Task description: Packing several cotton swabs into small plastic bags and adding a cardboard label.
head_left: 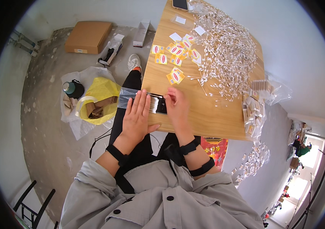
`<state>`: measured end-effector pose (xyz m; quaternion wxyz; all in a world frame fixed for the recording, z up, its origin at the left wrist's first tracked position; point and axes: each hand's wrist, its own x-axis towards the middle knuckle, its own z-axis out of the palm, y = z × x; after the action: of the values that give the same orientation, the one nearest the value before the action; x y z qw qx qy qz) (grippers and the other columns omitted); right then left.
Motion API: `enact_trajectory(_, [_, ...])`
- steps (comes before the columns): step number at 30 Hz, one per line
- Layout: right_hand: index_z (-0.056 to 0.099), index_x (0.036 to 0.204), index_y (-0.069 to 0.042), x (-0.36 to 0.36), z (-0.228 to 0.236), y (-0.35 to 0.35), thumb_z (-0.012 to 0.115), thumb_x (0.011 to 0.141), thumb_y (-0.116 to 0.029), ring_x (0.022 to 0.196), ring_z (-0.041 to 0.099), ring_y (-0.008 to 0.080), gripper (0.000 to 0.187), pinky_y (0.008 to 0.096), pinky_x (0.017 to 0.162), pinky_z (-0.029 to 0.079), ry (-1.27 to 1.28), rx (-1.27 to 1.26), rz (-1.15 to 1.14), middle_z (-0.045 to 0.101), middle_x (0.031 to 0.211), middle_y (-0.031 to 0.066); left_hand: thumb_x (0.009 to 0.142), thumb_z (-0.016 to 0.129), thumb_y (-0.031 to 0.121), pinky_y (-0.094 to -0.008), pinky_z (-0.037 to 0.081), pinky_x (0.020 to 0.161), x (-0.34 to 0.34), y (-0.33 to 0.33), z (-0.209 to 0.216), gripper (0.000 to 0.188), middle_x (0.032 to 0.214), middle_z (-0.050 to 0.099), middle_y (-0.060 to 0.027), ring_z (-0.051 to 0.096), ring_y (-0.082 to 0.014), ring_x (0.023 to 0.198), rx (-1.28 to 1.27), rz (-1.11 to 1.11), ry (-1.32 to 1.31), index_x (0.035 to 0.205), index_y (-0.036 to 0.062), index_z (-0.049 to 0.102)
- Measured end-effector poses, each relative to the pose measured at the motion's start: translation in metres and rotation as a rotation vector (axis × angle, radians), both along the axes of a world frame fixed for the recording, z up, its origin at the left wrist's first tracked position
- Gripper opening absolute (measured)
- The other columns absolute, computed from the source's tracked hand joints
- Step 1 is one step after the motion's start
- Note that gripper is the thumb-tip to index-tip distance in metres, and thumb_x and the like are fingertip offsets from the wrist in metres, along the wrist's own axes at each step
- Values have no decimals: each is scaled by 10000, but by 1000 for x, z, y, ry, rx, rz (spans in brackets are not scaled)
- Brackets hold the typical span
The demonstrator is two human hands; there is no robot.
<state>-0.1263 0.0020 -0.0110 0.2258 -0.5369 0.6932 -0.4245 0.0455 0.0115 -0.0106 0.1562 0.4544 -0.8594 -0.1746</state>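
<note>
Cotton swabs (pixel 153 104) in black tray (pixel 162 107), tabletop (pixel 212 120) near-left corner, between the 2 hands, axes left-right: left hand (pixel 136 112) nearer, flat, overlapping their left side; right hand (pixel 176 104) curled at tray's right end, grip can't tell.

We look down from head height through a wide round lens: table (pixel 212 118) at one o'clock, shirt (pixel 149 202) closest at six.

One table (pixel 212 121), one phone (pixel 180 4), one bottle (pixel 68 88) and one black holder (pixel 162 107) are visible.
</note>
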Motion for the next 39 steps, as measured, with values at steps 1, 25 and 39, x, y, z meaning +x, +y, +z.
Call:
enact_trajectory(1, [601, 1109, -2, 10, 6, 0, 590, 895, 13, 814, 672, 213, 214, 309, 723, 559, -59, 37, -9, 632, 911, 129, 715, 726, 522, -482, 192, 1169, 1, 0, -1, 1073, 1570, 219, -210, 208, -331, 1468, -8, 3, -15, 1489, -37, 236])
enact_trajectory(25, [512, 1250, -12, 56, -22, -5, 471, 883, 101, 1089, 543, 247, 387, 326, 958, 490, -224, -133, -109, 433, 1229, 151, 685, 794, 271, -492, 226, 1153, 13, -10, 17, 1001, 1563, 227, -216, 271, -345, 1435, -2, 4, 135, 1480, -24, 264])
enact_trajectory(39, [523, 1257, -23, 55, -12, -4, 492, 889, 111, 1049, 545, 222, 392, 295, 923, 489, -173, -51, -129, 419, 1229, 141, 832, 772, 197, -228, 489, 752, 46, -78, -28, 294, 884, 684, -33, 628, -90, 792, 1217, 515, 1083, 1022, -2, 669])
